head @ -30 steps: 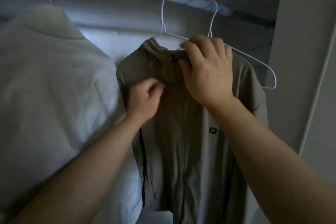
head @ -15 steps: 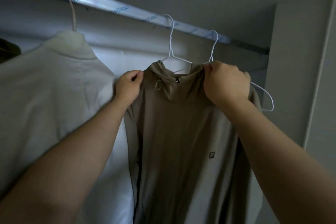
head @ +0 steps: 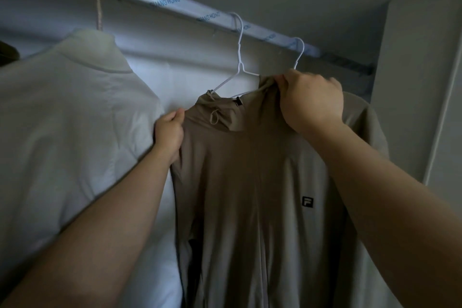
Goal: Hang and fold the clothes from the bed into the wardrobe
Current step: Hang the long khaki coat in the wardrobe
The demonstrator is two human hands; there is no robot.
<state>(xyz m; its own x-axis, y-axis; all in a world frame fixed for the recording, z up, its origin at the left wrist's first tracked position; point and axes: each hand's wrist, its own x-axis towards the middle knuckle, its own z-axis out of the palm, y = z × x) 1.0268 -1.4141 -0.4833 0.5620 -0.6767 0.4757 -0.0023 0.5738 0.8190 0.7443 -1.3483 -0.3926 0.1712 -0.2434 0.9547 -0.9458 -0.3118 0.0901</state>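
Both hands' fingers gripping tan jacket (head: 245,182), left hand (head: 168,130) shoulder, right hand (head: 312,102) collar

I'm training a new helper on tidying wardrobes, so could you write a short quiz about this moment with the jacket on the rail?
1. True or false: the jacket hangs on a black hanger.
2. The left hand pinches the jacket's shoulder. What does the right hand grip? A the collar, B the hem, C a cuff.
3. Fill in: the top hanging left of the jacket is ___ in colour.
Key: 1 false, the hanger is white wire; 2 A; 3 white.
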